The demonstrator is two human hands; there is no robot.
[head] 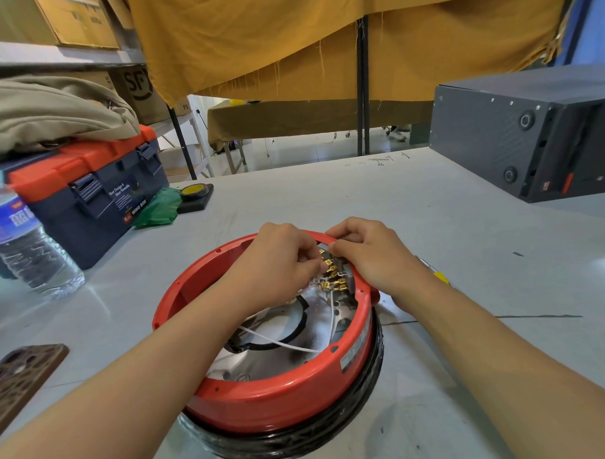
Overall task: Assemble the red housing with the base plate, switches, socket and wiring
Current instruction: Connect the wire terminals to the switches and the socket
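The round red housing [283, 398] lies open side up on a black ring at the table's near middle. Inside it shows a silver base plate [264, 361] with white wires [281, 341] running across. At the far right inner wall sits a dark switch block with several brass terminals [333, 274]. My left hand [278, 261] reaches in from the left and pinches a wire connector at those terminals. My right hand [370, 258] curls over the rim and holds the switch block from the right. The fingertips hide the exact contact.
A blue and orange toolbox [87, 192] with cloth on top stands at the left, a water bottle [24, 246] in front of it. A phone [21, 380] lies near left. A black case [531, 132] fills the far right. A yellow-handled tool [436, 272] lies beside my right wrist.
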